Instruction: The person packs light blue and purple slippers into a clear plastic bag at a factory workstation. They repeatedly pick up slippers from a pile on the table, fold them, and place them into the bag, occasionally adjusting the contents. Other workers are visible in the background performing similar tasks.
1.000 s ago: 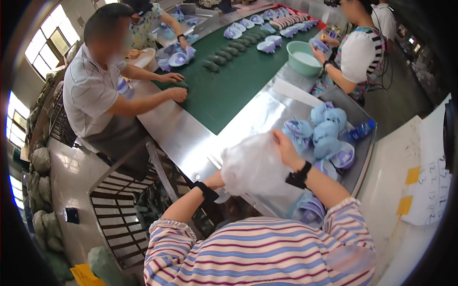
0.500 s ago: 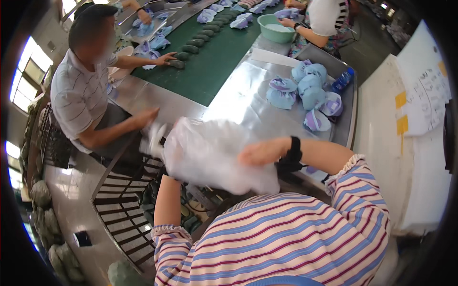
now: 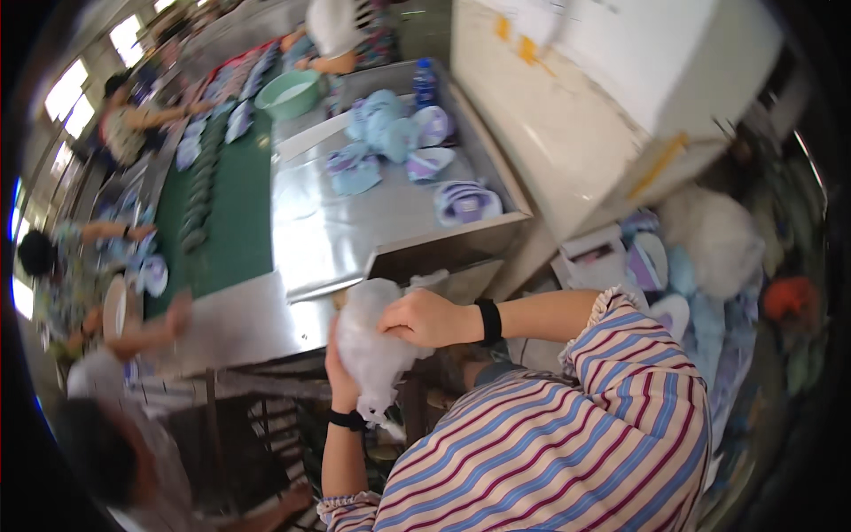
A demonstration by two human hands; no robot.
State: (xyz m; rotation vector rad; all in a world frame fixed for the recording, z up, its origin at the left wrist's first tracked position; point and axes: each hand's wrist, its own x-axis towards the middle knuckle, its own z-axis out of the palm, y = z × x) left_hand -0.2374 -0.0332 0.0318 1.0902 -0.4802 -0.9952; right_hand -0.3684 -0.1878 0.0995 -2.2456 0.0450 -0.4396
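Observation:
A crumpled clear plastic bag (image 3: pixel 368 348) is bunched between both my hands, just below the near edge of the steel table (image 3: pixel 355 230). My right hand (image 3: pixel 424 317) presses on its top with fingers curled, a black band on that wrist. Under and behind the bag, my left hand (image 3: pixel 340 379) grips it from below, mostly hidden by the plastic. Blue and purple shoe uppers (image 3: pixel 390 133) lie piled on the far part of the table.
A green conveyor belt (image 3: pixel 235 222) with dark pieces runs left of the table, with other people seated along it. A green basin (image 3: pixel 288 93) and a blue bottle (image 3: pixel 425 84) stand at the far end. Boxes and bags of shoe parts (image 3: pixel 674 266) lie at right.
The bag, spread wide half a second ago, is now squeezed into a small bundle. My view has swung right, bringing the floor boxes and bags into sight.

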